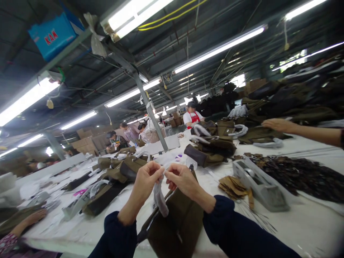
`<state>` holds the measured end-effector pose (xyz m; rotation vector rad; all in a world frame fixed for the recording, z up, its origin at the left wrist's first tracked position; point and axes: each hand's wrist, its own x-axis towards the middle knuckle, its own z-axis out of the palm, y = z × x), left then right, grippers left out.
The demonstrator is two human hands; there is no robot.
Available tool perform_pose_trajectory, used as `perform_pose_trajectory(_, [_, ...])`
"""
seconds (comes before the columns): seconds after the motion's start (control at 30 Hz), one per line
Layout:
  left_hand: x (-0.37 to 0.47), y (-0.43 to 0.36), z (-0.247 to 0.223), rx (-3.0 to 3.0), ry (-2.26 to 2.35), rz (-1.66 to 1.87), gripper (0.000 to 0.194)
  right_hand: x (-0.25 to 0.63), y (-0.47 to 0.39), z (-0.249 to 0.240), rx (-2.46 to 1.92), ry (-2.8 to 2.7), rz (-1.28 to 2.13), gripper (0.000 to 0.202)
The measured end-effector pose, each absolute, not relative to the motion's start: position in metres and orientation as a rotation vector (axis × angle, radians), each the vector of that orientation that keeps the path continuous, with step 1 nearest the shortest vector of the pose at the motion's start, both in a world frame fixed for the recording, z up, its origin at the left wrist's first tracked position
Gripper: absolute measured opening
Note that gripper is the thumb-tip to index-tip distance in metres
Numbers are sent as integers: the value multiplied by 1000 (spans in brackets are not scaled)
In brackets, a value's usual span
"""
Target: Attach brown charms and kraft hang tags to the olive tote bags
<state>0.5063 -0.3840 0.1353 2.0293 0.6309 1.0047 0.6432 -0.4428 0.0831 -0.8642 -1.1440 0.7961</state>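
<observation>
The person wears dark navy sleeves, plain and without any visible print, one behind each bare hand: the left hand [150, 179] and the right hand [182, 179]. Each sleeve gathers into a puffed, ruffled cuff (rather like a small frill) just behind the wrist, then runs back from the hand as loose, softly creased cloth.

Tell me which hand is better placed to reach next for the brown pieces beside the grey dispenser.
Probably the right hand: the brown pieces lie on its side, while the left hand would have to cross over. Both are pinching the white wrapping, so the right must first let go.
</observation>
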Motion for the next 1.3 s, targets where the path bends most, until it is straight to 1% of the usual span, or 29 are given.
perform_pose_trajectory(0.1, [505,-385,138,1960,614,965,27,643,-443,85,-865,-1135,804,21])
perform_pose_trajectory(0.2, [504,-385,140,1873,544,904,23,644,-442,87,-830,-1151,817,19])
perform_pose_trajectory(0.3, [502,-384,139,1831,492,886,21,643,-441,87,-814,-1180,830,21])
perform_pose_trajectory(0.53, [506,-386,134,1828,525,1036,20,633,-439,82,-773,-1067,654,34])
perform_pose_trajectory(0.8, [500,-386,141,1674,464,1025,20,630,-436,82,-732,-1020,738,33])
perform_pose_trajectory(0.93, [492,-386,153,1647,436,1074,18,634,-432,75,-773,-1003,679,31])
perform_pose_trajectory(1.03, [487,-388,162,1717,465,1109,21,641,-434,73,-913,-1137,548,27])
perform_pose_trajectory(1.1, [486,-392,167,1807,491,1096,23,644,-438,79,-1053,-1240,326,23])
perform_pose_trajectory(1.2, [490,-402,172,1916,494,1066,24,641,-445,97,-1298,-1410,-68,29])
perform_pose_trajectory(1.3, [494,-409,172,1990,479,1049,20,636,-450,114,-1524,-1591,-285,29])
